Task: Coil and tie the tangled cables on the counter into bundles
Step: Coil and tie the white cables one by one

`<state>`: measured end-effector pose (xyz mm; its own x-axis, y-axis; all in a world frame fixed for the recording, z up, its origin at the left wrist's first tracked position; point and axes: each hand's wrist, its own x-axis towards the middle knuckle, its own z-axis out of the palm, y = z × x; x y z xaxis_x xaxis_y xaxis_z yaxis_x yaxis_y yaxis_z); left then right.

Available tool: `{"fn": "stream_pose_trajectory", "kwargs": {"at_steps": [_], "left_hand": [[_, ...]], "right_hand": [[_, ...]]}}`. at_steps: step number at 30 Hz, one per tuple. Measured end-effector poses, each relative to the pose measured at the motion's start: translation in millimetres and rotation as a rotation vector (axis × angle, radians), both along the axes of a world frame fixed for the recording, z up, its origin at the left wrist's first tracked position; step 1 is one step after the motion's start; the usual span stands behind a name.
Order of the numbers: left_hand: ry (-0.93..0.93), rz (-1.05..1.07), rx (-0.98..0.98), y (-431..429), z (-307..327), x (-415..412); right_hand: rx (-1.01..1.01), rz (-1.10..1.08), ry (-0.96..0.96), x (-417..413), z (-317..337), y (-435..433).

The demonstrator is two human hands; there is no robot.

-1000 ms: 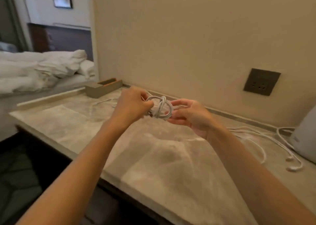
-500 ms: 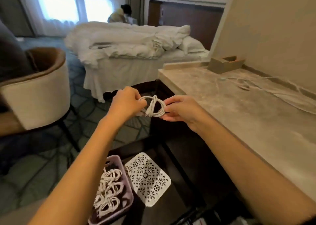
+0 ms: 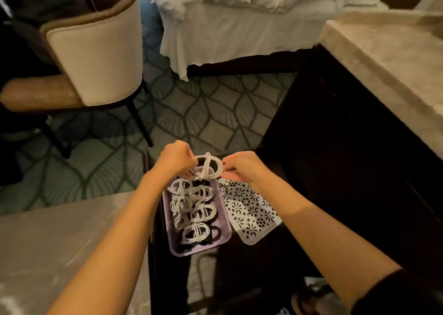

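Note:
A coiled, tied white cable bundle (image 3: 208, 165) hangs between both hands just above the far end of a purple bin (image 3: 224, 235) on the dark floor. My left hand (image 3: 174, 159) grips the bundle's left side with curled fingers. My right hand (image 3: 242, 166) pinches its right edge. Inside the bin lie several tied white cable bundles (image 3: 191, 207) and some dark ones (image 3: 212, 233). The marble counter (image 3: 388, 58) runs along the right; no cables on it are in view.
A white patterned lid (image 3: 249, 214) lies beside the bin on its right. A second marble surface (image 3: 60, 250) fills the lower left. A beige armchair (image 3: 96, 51) stands at upper left and a bed (image 3: 239, 22) with white sheets beyond. Dark cabinet front (image 3: 347, 147) stands below the counter.
I have turned from the counter and looked down. Both hands carried the tied bundle away from the counter and lowered it to just above the purple bin.

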<state>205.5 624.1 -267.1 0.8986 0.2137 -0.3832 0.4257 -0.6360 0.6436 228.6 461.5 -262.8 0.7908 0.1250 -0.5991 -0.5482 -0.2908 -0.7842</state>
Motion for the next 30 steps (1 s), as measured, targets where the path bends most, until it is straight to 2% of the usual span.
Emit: {"fn": "stream_pose_trajectory", "kwargs": {"at_steps": [5, 9, 15, 20, 30], "left_hand": [[0.109, 0.077, -0.080, 13, -54, -1], [0.191, 0.113, -0.101, 20, -89, 0], [0.435, -0.029, 0.022, 21, -117, -10], [0.565, -0.135, 0.108, 17, -134, -18], [0.576, -0.121, 0.231, 12, -147, -14]], "right_hand": [[0.084, -0.041, 0.168, 0, -41, 16], [0.055, -0.043, 0.254, 2, -61, 28], [-0.122, 0.154, 0.327, -11, -108, 28], [-0.072, 0.256, 0.415, -27, -128, 28], [-0.033, 0.276, 0.451, -33, -144, 36]]}}
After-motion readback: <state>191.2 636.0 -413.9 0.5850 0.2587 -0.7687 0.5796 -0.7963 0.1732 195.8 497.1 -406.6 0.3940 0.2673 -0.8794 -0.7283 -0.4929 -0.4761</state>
